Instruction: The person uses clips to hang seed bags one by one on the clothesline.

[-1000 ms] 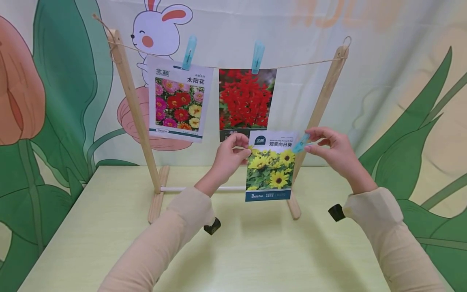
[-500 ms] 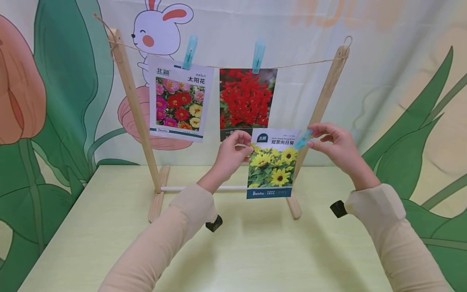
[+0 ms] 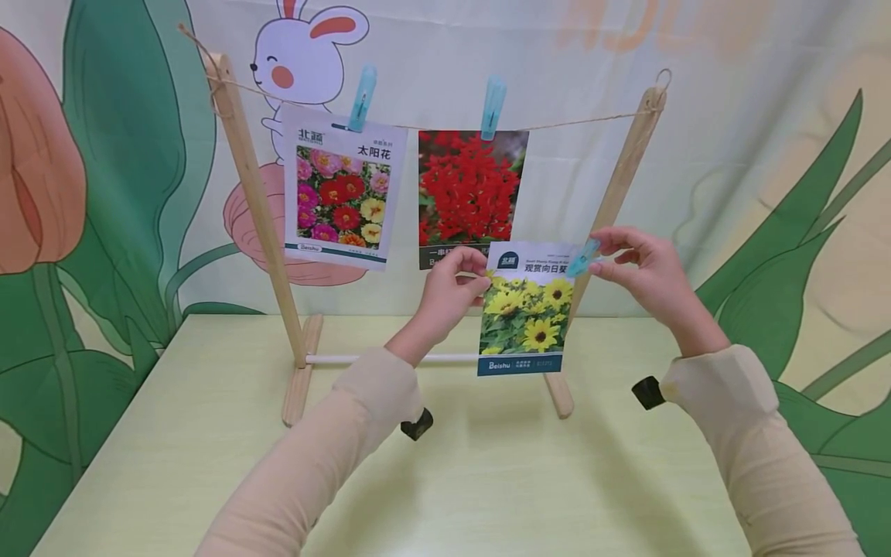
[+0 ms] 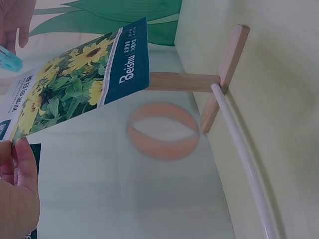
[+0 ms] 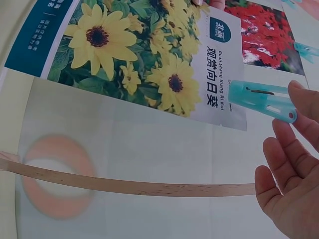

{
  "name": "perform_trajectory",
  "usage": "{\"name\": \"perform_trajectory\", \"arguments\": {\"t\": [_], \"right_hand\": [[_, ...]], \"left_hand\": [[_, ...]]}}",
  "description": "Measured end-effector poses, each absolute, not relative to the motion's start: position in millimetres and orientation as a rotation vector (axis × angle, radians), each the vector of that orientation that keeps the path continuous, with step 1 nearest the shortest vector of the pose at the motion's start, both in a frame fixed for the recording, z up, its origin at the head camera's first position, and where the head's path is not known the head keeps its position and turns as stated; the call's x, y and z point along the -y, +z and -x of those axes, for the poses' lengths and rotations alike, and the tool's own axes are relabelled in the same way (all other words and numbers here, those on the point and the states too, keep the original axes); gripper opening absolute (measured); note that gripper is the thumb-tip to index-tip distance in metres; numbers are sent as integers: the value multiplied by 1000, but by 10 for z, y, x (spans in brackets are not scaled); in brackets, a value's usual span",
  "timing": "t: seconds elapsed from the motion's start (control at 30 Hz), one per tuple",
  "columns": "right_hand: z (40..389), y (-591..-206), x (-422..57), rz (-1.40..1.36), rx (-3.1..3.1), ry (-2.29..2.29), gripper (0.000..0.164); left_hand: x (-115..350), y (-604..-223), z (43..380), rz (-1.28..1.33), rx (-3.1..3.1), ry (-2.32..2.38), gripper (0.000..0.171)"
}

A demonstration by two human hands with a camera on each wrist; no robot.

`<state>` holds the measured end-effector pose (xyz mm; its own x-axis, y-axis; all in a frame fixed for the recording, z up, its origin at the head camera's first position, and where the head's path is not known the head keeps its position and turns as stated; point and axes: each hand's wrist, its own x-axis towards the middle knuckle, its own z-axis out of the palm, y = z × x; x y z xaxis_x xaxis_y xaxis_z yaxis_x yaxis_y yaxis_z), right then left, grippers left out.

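Note:
My left hand (image 3: 448,292) pinches the left edge of a seed packet (image 3: 524,317) printed with yellow sunflowers. The packet is upright, in front of a wooden stand and below its string. Between thumb and fingertips, my right hand (image 3: 647,277) holds a light blue clothespin (image 3: 583,257) at the packet's upper right. In the right wrist view the clothespin's tip (image 5: 237,93) overlaps the packet's top edge; whether it clamps the paper I cannot tell. The left wrist view shows the packet (image 4: 75,74) slanting away from my left thumb.
A twine line (image 3: 571,124) spans two wooden posts (image 3: 616,186). From it hang a portulaca packet (image 3: 341,193) and a red-flower packet (image 3: 473,189), each under a blue clothespin (image 3: 493,107). A white rod (image 3: 397,359) joins the stand's feet on the pale table (image 3: 452,480).
Both hands have shifted slightly right and upward, carrying the sunflower packet and the clothespin along. The two hanging packets have stayed in place.

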<state>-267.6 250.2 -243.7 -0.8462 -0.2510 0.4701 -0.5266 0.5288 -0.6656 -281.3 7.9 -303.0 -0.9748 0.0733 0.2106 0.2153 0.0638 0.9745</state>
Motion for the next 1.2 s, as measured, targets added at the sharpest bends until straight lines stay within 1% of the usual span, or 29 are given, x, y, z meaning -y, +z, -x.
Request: {"name": "perform_trajectory", "arguments": {"t": [0.63,1.2], "right_hand": [[2703,-2356,-2496,-624,2451,1208,33],[2693,-2268,-2500,-641,2429,1208,33]], "left_hand": [[-153,-3035,2859,298,2177,-2060,18],[-185,-2944,2855,304,2153,-2058,18]]}}
